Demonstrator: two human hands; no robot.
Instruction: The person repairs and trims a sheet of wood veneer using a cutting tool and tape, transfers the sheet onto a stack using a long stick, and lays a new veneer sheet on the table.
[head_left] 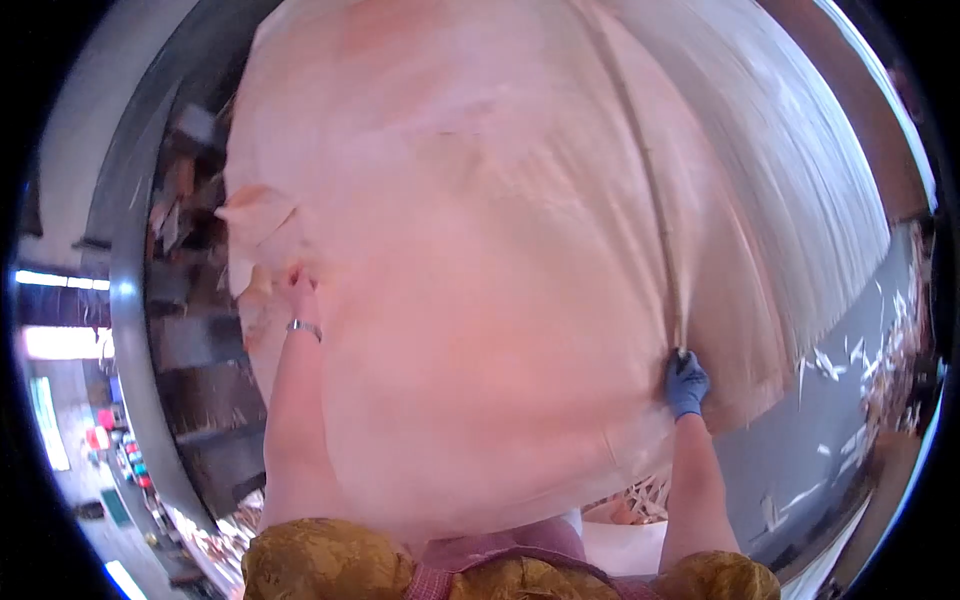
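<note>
A broad, pale pinkish sheet that looks like thin wood veneer (450, 300) spreads across the middle in front of my body. My bare left hand (301, 282), with a metal band at the wrist, is at the sheet's left side beside ragged, torn flaps (262, 215). Its fingers look closed on the sheet, though the hand is somewhat blurred. My right hand (687, 385), in a blue glove, is closed around the near end of a long thin stick (655, 200). That stick runs away from me over the sheet, which creases alongside it.
More layered pale sheets (800, 170) lie at the upper right. Scraps litter the grey surface (770, 470) on the right. Below the sheet stands a white container (625, 540) with shavings. Dark machine parts (205, 375) and a grey metal frame (135, 300) line the left.
</note>
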